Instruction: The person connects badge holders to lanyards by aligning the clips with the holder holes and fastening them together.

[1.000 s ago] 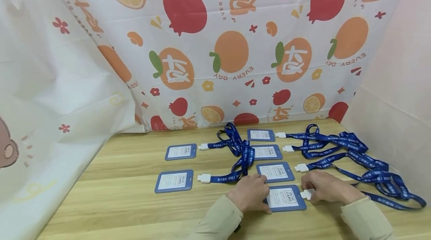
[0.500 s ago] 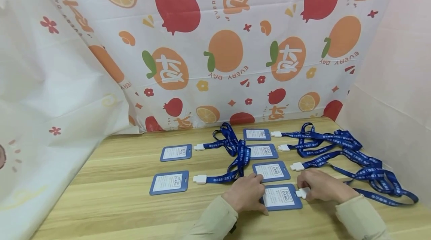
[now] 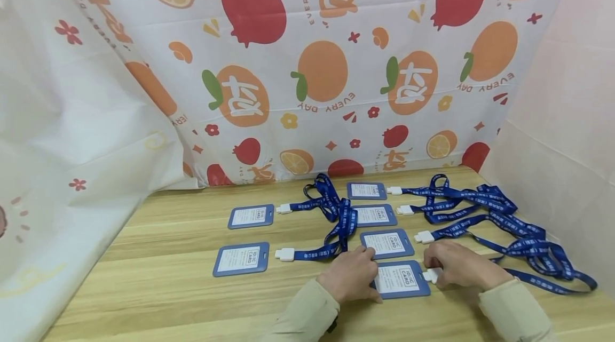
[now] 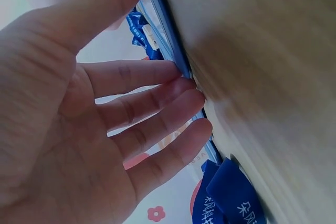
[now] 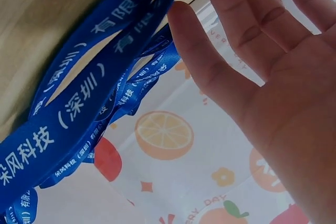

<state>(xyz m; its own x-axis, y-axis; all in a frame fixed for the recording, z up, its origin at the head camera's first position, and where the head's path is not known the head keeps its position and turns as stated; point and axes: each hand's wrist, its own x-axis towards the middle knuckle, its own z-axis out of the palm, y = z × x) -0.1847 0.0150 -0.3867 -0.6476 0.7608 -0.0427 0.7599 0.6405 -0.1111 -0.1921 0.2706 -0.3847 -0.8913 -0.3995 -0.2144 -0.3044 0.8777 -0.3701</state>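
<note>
The nearest ID card holder (image 3: pixel 402 279), blue-framed with a white printed insert, lies flat at the front of the right-hand column, its slotted end facing right. The left hand (image 3: pixel 349 276) lightly holds its left end between thumb and fingers, the fingers gently bent and spread a little. At the other end, the right hand (image 3: pixel 460 264) pinches a white plastic clip (image 3: pixel 432 276), its tip right at the slot (whether it has gone through, the fingers and the angle keep me from telling). A printed blue lanyard (image 3: pixel 552 284) trails rightward from behind that hand. The step in hand looks like bringing clip and slot together while the left hand steadies the holder; the next move seems to call for keeping the two in line and the holder from sliding. Beyond, three more right-column card holders (image 3: pixel 387 244) each have a clip just beside the slot, apart from it, with their lanyards heaped to the right. Two left-column card holders (image 3: pixel 241 260) are paired with clips likewise, and their tangled lanyards (image 3: pixel 344 222) overlap part of a right-column holder. Everything rests on a wood-grain table (image 3: pixel 158 288), before a fruit-print cloth (image 3: pixel 326 134).
</note>
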